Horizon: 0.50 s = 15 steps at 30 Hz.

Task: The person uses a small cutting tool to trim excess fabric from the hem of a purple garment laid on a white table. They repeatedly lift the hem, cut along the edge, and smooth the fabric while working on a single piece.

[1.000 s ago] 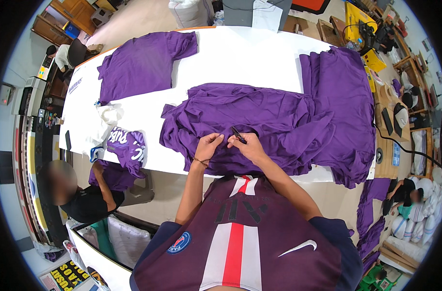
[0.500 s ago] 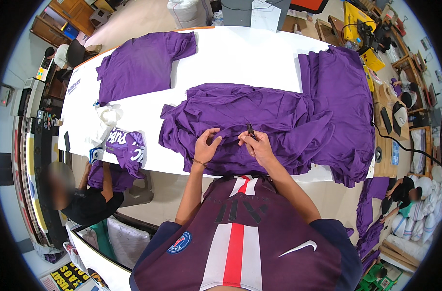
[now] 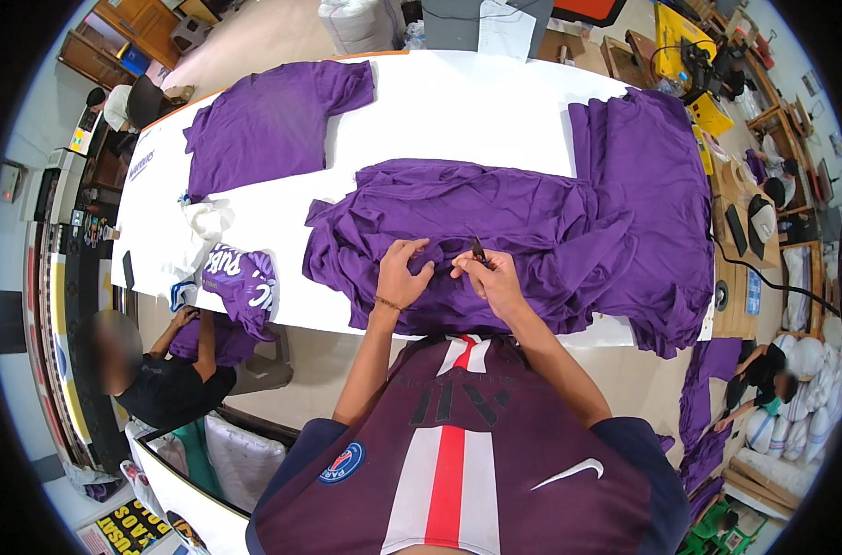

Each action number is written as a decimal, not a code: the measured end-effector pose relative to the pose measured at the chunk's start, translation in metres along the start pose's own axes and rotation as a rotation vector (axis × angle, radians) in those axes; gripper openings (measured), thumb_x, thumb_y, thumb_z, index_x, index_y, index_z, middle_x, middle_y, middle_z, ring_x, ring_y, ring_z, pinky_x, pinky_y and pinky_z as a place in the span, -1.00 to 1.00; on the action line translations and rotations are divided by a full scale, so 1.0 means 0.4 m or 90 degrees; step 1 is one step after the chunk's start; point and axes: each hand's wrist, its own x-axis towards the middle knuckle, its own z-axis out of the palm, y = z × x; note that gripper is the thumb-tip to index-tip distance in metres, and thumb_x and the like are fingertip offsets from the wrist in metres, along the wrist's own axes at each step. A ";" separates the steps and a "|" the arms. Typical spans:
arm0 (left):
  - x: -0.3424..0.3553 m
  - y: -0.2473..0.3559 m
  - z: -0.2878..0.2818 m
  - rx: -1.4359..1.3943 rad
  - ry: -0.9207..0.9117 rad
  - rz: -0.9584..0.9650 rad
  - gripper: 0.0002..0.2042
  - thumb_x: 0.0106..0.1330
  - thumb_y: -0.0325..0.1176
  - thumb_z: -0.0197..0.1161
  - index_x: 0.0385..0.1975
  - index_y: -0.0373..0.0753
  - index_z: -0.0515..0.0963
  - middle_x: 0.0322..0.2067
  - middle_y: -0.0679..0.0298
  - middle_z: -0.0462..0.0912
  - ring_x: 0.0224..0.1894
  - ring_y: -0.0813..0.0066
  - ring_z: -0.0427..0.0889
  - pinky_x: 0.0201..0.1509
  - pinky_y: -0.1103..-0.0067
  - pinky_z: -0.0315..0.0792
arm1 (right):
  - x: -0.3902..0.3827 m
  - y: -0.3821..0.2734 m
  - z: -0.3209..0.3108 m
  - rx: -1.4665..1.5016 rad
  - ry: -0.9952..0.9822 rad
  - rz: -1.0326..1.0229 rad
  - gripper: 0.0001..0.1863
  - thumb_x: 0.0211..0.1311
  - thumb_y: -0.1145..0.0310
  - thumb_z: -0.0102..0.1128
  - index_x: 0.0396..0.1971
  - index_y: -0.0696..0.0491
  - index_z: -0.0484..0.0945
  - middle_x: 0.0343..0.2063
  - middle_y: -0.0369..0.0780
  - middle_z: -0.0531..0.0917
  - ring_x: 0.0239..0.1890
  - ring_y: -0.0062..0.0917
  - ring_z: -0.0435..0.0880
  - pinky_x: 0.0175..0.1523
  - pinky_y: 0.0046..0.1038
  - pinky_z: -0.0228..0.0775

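Note:
Spread in front of me on the white table (image 3: 495,111) is a rumpled heap of purple shirts (image 3: 476,199). My left hand (image 3: 402,276) rests on the near part of this cloth, its thumb apart from its bent fingers and no tool in it. Closed over the same fabric, my right hand (image 3: 495,280) grips small dark thread snips (image 3: 479,250), with the pointed end sticking up past the fingers. The lower part of the snips is hidden in my palm.
At the right lies a tall stack of purple shirts (image 3: 647,203); another purple shirt (image 3: 264,129) lies flat at the far left. A seated person (image 3: 176,379) handles purple cloth at the table's left edge, near a white crumpled cloth (image 3: 199,236). A black cable (image 3: 772,277) crosses the right side.
My left hand has shifted slightly right and turned, its fingers reaching over the cloth. The right hand stays nearly in place with the snips. The seated person's hand has moved.

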 end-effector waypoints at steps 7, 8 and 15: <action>0.020 -0.004 0.004 0.075 -0.038 0.016 -0.76 0.13 -0.38 0.48 -0.19 -0.23 0.75 -0.29 0.15 0.73 -0.21 0.18 0.70 -0.05 0.39 0.56 | 0.004 0.002 -0.023 -0.014 0.077 0.040 -0.84 0.33 0.42 0.26 -0.25 0.20 0.71 -0.50 -0.21 0.71 -0.78 -0.81 0.28 -0.68 -0.66 -0.02; 0.019 -0.011 0.008 0.091 -0.041 0.011 -0.78 0.14 -0.37 0.48 -0.20 -0.23 0.76 -0.29 0.15 0.73 -0.21 0.16 0.70 -0.05 0.38 0.55 | 0.003 0.007 -0.026 -0.013 0.080 0.045 -0.84 0.33 0.42 0.26 -0.24 0.20 0.71 -0.50 -0.21 0.71 -0.78 -0.81 0.28 -0.68 -0.66 -0.02; -0.001 -0.048 0.034 0.197 -0.093 0.018 -0.72 0.13 -0.39 0.47 -0.12 -0.17 0.75 -0.26 0.15 0.71 -0.18 0.13 0.65 -0.05 0.32 0.52 | -0.012 0.037 -0.038 -0.049 0.078 0.086 -0.86 0.33 0.42 0.27 -0.24 0.15 0.72 -0.50 -0.25 0.70 -0.74 -0.83 0.28 -0.67 -0.67 -0.02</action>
